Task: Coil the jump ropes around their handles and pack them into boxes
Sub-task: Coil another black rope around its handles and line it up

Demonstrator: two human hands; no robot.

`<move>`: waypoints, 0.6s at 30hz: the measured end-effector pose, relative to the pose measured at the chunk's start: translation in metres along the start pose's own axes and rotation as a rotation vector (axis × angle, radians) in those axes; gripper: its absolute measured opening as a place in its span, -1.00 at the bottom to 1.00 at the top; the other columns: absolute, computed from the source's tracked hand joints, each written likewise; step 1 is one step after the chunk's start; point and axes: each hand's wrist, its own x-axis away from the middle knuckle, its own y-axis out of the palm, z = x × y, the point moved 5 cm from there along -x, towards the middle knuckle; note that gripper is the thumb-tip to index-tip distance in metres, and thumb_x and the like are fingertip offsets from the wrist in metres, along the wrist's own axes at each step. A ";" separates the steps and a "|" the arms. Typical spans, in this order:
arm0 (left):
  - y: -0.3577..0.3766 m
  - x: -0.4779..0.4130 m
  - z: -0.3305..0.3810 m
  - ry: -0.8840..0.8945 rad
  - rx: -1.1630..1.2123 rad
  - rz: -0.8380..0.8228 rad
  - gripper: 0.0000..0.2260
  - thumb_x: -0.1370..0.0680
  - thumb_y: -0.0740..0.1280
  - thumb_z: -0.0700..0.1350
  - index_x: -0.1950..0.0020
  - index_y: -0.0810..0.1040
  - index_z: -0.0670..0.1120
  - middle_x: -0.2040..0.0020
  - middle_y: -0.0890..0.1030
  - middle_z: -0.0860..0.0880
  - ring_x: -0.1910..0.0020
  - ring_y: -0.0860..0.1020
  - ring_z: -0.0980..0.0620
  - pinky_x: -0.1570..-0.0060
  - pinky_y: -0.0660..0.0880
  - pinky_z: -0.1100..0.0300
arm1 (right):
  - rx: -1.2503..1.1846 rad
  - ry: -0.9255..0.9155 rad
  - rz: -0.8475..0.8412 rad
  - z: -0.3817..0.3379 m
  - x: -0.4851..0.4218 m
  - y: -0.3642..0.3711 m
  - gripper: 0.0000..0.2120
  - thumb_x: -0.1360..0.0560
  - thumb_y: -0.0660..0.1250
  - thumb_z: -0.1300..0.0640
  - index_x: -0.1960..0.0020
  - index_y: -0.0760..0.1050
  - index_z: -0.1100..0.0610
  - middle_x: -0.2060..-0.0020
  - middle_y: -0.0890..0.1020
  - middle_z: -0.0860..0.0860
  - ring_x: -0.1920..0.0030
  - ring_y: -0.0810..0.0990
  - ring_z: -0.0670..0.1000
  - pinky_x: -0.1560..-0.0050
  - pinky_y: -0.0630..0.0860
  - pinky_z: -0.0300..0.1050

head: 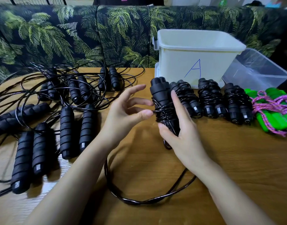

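Observation:
My right hand [180,133] grips a pair of black jump rope handles [160,93], held upright over the table with black rope wound around their middle. My left hand [128,111] pinches the rope [154,112] at the left side of that winding. The loose rest of this rope [139,201] loops on the table below my hands. Three coiled black jump ropes [211,98] lie in a row to the right. Behind them stands a white box marked "A" [194,59], open at the top.
Several uncoiled black jump ropes [42,127] with tangled cords cover the left of the wooden table [237,159]. A green-handled rope with pink cord [275,111] lies at the right edge. A clear plastic box [256,70] leans beside the white one. A leaf-patterned sofa [74,38] runs behind.

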 end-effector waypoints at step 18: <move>0.011 0.002 -0.004 -0.051 0.050 0.039 -0.38 -0.42 0.53 -0.14 -0.43 0.37 -0.05 0.21 0.65 0.18 0.18 0.59 0.23 0.09 0.51 0.34 | -0.048 0.057 -0.091 -0.001 0.002 0.005 -0.22 -0.44 0.39 -0.19 -0.54 0.09 -0.16 -0.41 0.24 -0.26 -0.44 0.17 -0.36 -0.32 0.14 -0.53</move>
